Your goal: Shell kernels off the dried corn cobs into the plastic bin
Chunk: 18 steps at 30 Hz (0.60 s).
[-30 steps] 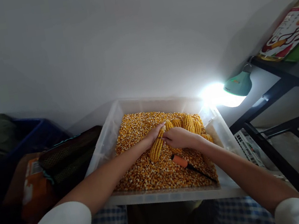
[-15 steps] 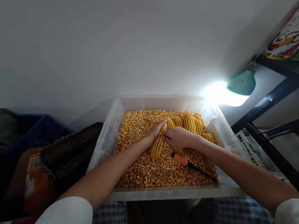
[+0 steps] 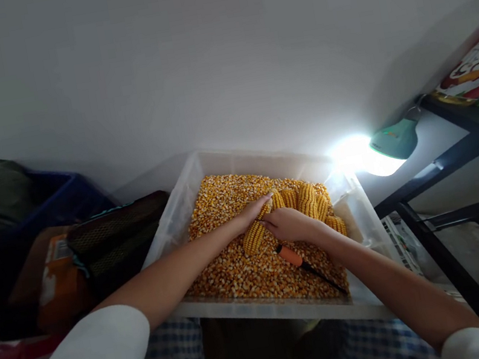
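Nearest, one orange-handled tool with a dark metal shaft (image 3: 302, 262) lies on the loose yellow maize kernels (image 3: 235, 266) filling one clear plastic tub (image 3: 174, 230). Just beyond it, both hands meet on one yellow corn cob (image 3: 254, 236) – the left hand (image 3: 251, 210) curled over its upper end, the right hand (image 3: 288, 224) closed around its middle. Behind them lie about four more whole cobs (image 3: 307, 200), touching one another. Farther right, one green lamp (image 3: 396, 140) glows beside a black metal rack (image 3: 447, 157).

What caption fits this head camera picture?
Both hands, left hand and right hand, grip a corn cob over a kernel-filled tub.
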Each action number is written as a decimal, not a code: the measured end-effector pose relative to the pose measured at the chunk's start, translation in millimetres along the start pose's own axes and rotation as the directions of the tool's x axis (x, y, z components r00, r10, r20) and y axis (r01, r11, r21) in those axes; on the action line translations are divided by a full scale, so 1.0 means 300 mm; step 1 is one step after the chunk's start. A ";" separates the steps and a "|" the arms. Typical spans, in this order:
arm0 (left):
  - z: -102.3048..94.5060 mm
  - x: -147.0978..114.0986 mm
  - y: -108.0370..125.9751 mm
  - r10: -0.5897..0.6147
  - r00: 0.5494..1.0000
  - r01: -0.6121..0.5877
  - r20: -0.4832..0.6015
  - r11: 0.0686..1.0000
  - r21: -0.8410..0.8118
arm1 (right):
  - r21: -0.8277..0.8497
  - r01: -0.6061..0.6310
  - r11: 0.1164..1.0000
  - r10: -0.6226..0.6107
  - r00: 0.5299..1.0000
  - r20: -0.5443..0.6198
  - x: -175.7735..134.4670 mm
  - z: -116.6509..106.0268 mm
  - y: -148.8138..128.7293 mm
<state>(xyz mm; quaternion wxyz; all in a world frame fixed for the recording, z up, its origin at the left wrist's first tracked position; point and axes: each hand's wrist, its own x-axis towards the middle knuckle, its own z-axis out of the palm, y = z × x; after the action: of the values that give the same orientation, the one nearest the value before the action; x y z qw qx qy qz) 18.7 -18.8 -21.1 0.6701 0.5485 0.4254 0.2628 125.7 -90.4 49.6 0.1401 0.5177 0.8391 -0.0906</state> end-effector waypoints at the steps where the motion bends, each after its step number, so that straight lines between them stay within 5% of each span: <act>1: 0.000 0.001 0.000 0.014 1.000 -0.014 0.009 1.000 -0.010 | 0.000 0.004 1.000 -0.004 1.000 -0.001 0.000 0.000 0.001; 12: 0.006 0.001 0.002 0.035 0.999 -0.031 0.034 0.992 -0.126 | -0.007 0.004 1.000 -0.004 1.000 0.000 -0.005 -0.010 0.007; 18: 0.002 0.016 -0.015 -0.083 0.992 0.104 0.098 0.966 -0.237 | -0.013 0.007 1.000 -0.008 0.998 -0.062 -0.008 -0.009 0.024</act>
<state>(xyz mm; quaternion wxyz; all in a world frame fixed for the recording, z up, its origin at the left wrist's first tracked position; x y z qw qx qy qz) 21.1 -16.3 -26.8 0.7613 0.4533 0.3862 0.2565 132.7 -88.4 52.7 0.1171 0.5162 0.8455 -0.0699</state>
